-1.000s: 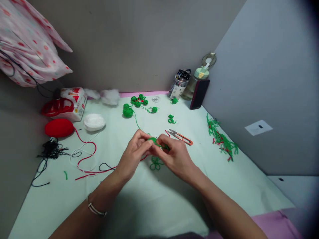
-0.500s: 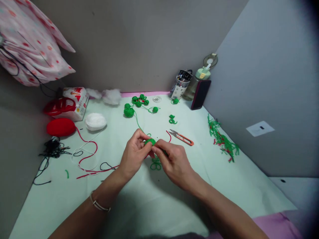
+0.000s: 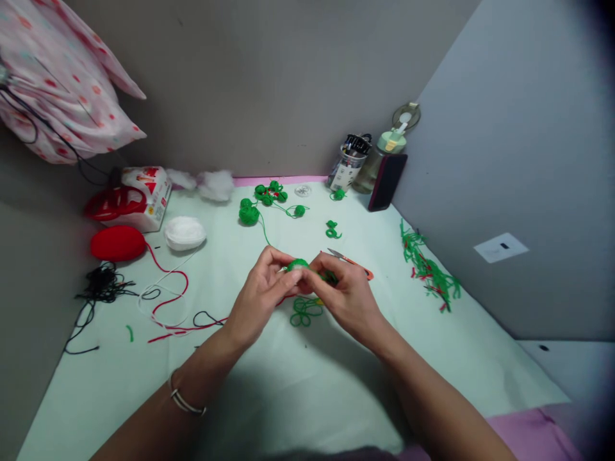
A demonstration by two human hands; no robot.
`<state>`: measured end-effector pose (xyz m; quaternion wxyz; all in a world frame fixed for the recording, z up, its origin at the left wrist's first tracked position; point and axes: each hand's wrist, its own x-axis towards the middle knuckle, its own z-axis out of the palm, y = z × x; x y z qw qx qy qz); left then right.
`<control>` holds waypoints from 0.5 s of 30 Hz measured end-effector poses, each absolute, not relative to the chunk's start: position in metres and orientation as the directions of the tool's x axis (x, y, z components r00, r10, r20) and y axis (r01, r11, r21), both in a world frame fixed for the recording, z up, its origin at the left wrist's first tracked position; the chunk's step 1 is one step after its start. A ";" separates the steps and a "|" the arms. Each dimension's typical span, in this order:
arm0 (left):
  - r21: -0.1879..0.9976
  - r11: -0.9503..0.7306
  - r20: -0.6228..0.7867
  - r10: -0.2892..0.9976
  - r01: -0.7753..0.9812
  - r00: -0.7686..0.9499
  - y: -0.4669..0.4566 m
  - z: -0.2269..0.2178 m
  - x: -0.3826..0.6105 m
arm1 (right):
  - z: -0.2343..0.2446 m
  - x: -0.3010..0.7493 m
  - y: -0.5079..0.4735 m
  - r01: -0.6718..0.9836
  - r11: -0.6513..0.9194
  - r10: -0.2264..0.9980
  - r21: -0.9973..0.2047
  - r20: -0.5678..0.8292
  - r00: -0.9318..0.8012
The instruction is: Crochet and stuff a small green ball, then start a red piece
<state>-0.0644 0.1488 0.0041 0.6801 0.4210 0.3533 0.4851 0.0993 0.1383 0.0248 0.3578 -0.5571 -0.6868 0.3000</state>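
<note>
My left hand (image 3: 259, 291) pinches a small rounded green crochet piece (image 3: 298, 263) above the middle of the cloth. My right hand (image 3: 350, 296) is closed on the piece's right side, its fingertips meeting those of the left. Something dark green shows inside the curled right fingers; I cannot make out what it is. Loops of green yarn (image 3: 302, 314) lie just below the hands, with a small yellow bit beside them. Thread snips (image 3: 358, 266) with orange handles lie behind my right hand, partly covered by it. A green yarn ball (image 3: 248, 215) trails a strand toward my left hand.
Red yarn (image 3: 118, 243), white yarn (image 3: 185, 233) and a black yarn tangle (image 3: 103, 283) lie at left. Small green crochet pieces (image 3: 271, 194) sit at the back. A phone (image 3: 387, 182) leans by a bottle (image 3: 369, 171) and pen cup (image 3: 346, 168). Yarn scraps (image 3: 430, 269) lie right.
My right hand has shifted slightly right and turned, now covering part of the snips. The green piece has moved a little right and up. More of the green loops and a yellow bit show below.
</note>
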 end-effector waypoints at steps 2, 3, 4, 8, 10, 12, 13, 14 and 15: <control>0.919 0.157 -0.053 0.958 -0.360 0.282 0.148 0.004 -0.064 | 0.028 0.101 0.139 0.534 0.183 0.983 -0.825 0.140 -0.122; 0.922 0.148 -0.047 0.959 -0.357 0.278 0.148 0.003 -0.064 | 0.029 0.102 0.139 0.532 0.189 0.981 -0.825 0.139 -0.133; 0.925 0.140 -0.042 0.962 -0.353 0.270 0.148 0.002 -0.064 | 0.030 0.102 0.139 0.529 0.201 0.978 -0.825 0.141 -0.153; 0.938 0.091 -0.023 0.979 -0.335 0.201 0.150 -0.003 -0.063 | 0.029 0.094 0.131 0.511 0.245 0.958 -0.824 0.127 -0.256; 0.942 0.069 -0.020 0.989 -0.327 0.149 0.152 -0.005 -0.061 | 0.025 0.088 0.126 0.531 0.267 0.953 -0.804 0.138 -0.270; 0.944 0.056 -0.023 0.994 -0.326 0.106 0.153 -0.007 -0.061 | 0.020 0.082 0.123 0.551 0.275 0.954 -0.788 0.152 -0.260; 0.943 0.055 -0.026 0.995 -0.330 0.091 0.154 -0.008 -0.061 | 0.017 0.080 0.122 0.547 0.268 0.956 -0.793 0.151 -0.250; 0.940 0.058 -0.032 0.996 -0.336 0.082 0.155 -0.008 -0.061 | 0.015 0.079 0.123 0.529 0.254 0.960 -0.810 0.145 -0.239; 0.936 0.066 -0.041 0.996 -0.345 0.078 0.155 -0.009 -0.061 | 0.014 0.079 0.124 0.503 0.229 0.966 -0.834 0.131 -0.224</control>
